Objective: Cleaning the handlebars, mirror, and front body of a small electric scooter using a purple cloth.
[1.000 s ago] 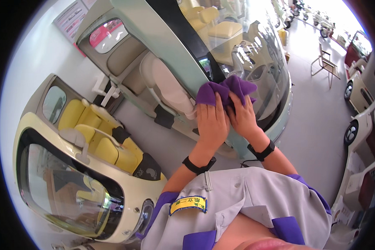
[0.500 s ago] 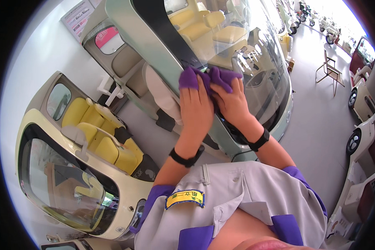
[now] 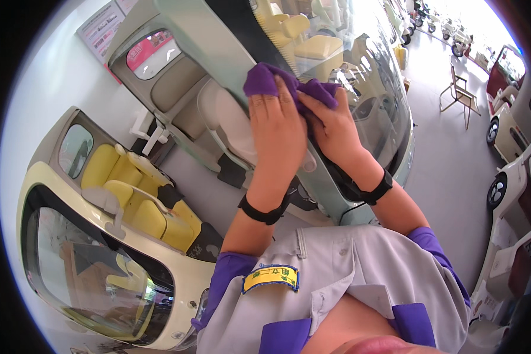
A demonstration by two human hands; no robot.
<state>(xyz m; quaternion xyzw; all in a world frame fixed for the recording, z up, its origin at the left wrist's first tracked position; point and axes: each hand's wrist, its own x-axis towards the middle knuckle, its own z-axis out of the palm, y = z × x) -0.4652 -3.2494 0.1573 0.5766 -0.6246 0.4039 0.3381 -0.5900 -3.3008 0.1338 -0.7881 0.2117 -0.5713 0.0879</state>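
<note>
A purple cloth [image 3: 262, 81] is bunched under the fingers of both my hands, against the edge of a pale green small car's front window. My left hand [image 3: 277, 130] presses it where the dark window border meets the green pillar [image 3: 218, 44]. Close on its right, my right hand [image 3: 338, 137] grips another part of the cloth over the clear windshield [image 3: 369, 76]. Whether this is one cloth or two, I cannot tell. Both wrists wear black bands. Yellow seats [image 3: 318, 52] show through the glass.
To the left stands a cream small car [image 3: 197, 274] with an open side and yellow seats [image 3: 153, 215]. A folding chair [image 3: 463, 97] is on the grey floor to the right. More small vehicles [image 3: 498, 192] line the right side, and several two-wheelers stand far back.
Both hands and the cloth have moved up along the window edge, away from my body. The view has shifted slightly, and both hands still hold the cloth.
</note>
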